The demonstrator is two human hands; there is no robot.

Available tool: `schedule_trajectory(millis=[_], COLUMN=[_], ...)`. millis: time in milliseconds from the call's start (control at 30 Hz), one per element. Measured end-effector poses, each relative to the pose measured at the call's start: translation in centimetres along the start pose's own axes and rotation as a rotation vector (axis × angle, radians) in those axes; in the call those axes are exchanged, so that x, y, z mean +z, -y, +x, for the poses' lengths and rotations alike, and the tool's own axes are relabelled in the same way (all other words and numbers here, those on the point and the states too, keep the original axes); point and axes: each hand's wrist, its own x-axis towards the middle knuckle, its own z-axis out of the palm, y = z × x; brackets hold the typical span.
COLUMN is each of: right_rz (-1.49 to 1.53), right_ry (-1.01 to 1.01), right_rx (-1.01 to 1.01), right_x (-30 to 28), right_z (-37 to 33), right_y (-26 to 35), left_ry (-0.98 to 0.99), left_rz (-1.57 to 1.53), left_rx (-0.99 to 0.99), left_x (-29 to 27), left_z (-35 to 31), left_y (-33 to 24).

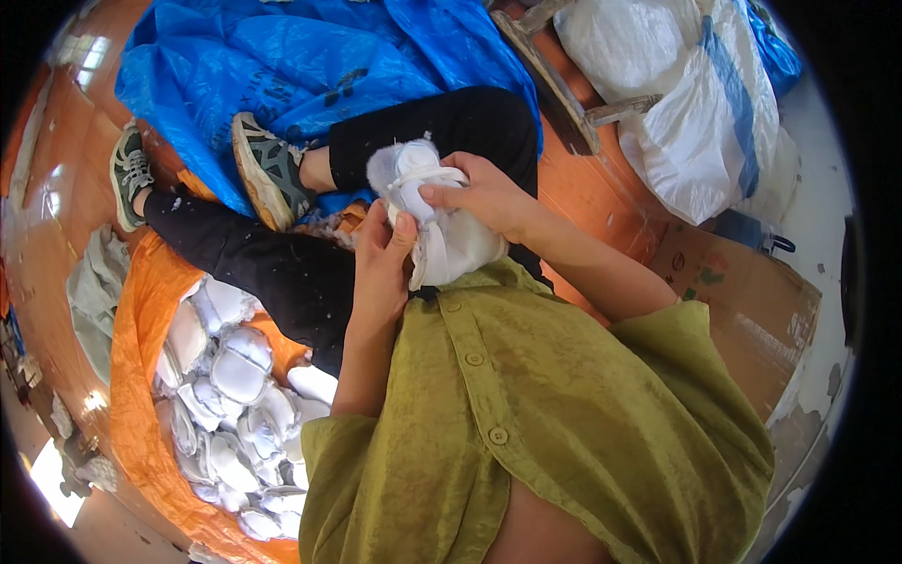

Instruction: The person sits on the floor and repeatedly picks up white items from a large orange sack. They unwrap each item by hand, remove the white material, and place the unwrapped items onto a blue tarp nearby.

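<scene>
Above my lap, both hands hold a white padded fabric piece (460,246) with stitched edges, a fuzzy upper end and a slipper-like shape. My left hand (381,249) is closed on its left edge, thumb pointing up. My right hand (481,195) pinches its upper right part between thumb and fingers. The fingers cover some of the piece, so its exact kind is unclear. To the left, an open orange woven sack (141,376) holds several similar rounded white padded pieces (242,365).
A blue tarp-like sack (272,66) lies beyond my legs. At the right are a wooden stool (554,85), white sacks (695,132) and a cardboard box (742,301). A grey-green cloth (97,291) lies beside the orange sack. White lint dots the reddish floor.
</scene>
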Motion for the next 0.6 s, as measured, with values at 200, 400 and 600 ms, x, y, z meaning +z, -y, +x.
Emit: schedule_trajectory(millis=[200, 400, 600], right_rz=[-0.266, -0.412, -0.618], right_ry=[-0.098, -0.244, -0.363], right_rx=[-0.182, -0.305, -0.519], right_x=[0.4, 1.7, 3.7], right_z=[0.3, -1.1, -1.8], right_y=[-1.3, 0.0, -1.4], left_ry=[-0.04, -0.182, -0.276], left_rz=[-0.016, 0.007, 0.011], left_rx=[-0.098, 0.034, 0.147], left_x=[-0.6, -1.1, -3.1], left_z=[0.3, 1.5, 3.8], left_y=[0.2, 2.2, 4.3])
